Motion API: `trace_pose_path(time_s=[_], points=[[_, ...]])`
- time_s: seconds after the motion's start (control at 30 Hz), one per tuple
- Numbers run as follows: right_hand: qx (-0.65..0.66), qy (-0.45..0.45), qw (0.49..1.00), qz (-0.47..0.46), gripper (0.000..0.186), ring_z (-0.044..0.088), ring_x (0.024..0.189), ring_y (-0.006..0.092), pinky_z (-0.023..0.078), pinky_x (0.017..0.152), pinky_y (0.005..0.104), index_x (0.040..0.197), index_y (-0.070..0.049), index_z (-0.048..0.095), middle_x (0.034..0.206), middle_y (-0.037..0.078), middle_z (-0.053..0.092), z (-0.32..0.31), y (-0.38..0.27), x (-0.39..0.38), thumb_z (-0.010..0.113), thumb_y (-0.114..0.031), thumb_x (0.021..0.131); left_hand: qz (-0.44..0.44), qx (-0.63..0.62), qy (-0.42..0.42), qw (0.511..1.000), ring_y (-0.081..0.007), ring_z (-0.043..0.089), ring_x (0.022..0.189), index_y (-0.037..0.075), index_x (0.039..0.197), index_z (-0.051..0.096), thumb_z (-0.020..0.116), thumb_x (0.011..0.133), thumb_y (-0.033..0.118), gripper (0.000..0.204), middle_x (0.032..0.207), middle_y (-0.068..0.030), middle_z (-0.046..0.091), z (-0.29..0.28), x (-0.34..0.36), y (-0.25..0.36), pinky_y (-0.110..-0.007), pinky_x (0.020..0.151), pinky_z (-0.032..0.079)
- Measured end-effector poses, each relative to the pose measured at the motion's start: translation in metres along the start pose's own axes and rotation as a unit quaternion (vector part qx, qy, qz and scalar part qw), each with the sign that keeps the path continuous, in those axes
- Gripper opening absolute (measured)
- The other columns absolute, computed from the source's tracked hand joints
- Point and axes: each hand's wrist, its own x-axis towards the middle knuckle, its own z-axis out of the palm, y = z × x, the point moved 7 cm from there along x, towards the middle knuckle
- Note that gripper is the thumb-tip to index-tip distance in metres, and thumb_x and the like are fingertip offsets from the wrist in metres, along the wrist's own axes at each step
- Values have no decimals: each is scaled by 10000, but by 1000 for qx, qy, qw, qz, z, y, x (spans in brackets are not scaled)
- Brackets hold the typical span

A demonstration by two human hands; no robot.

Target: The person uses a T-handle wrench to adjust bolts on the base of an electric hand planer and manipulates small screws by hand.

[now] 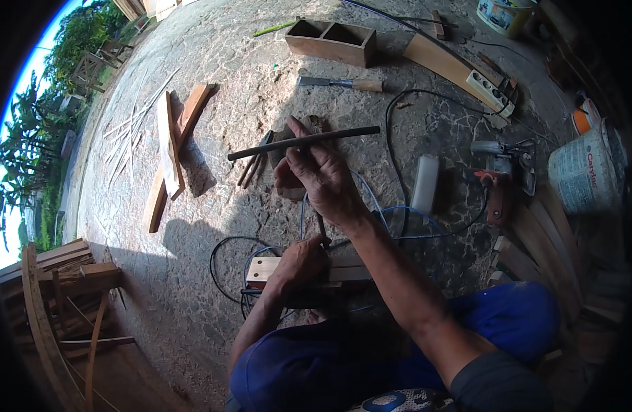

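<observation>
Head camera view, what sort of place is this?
Probably an outdoor woodworking spot on a cracked stone floor: loose wooden planks, a wooden-handled steel chisel and a grey and red power tool lie around.

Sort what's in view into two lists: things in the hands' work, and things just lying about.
In hand:
right hand gripping the dark rod
left hand pressing the pale wood block

Lying about:
chisel
wooden box
power strip
power tool
white tube
crossed planks
buckets

One head-worn fisheye looks steeply down, close over the hands, stone floor (261, 62) stretching toward twelve o'clock.
</observation>
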Motion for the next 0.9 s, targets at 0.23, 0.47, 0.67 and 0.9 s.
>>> trace_pose_path(time_s=[0.23, 0.47, 0.67, 0.9], points=[[-52, 20, 998, -28, 439, 677, 889, 116, 582, 822, 284, 1468, -68, 523, 977, 56, 689, -9, -12, 2, 584, -224, 1062, -10, -46, 30, 998, -403, 712, 988, 36, 1206, 660, 595, 897, 189, 351, 965, -264, 723, 6, 18, -26, -465, 837, 545], [-177, 59, 980, -69, 285, 669, 982, 145, 537, 904, 292, 1280, 8, 595, 1028, 87, 686, -9, -21, 3, 500, -177, 1085, -47, -172, 62, 982, -371, 725, 946, 1, 1171, 674, 606, 880, 152, 335, 921, -248, 724, -14, 25, -38, -419, 831, 548], [-197, 38, 978, -54, 314, 679, 1064, 171, 535, 958, 314, 1289, 1, 576, 1103, 118, 694, 6, -41, 5, 514, -232, 1088, 107, -141, 155, 972, -348, 716, 929, 37, 1162, 674, 644, 940, 168, 259, 1000, -150, 718, -48, 10, 18, -406, 800, 550], [-35, 50, 998, -33, 495, 732, 849, 185, 612, 773, 315, 1280, 32, 567, 980, 139, 726, 16, -47, 19, 566, -409, 1055, 160, -234, 158, 946, -315, 706, 832, 41, 1102, 675, 640, 955, 113, 167, 909, -147, 685, -58, -26, 33, -397, 719, 538]])
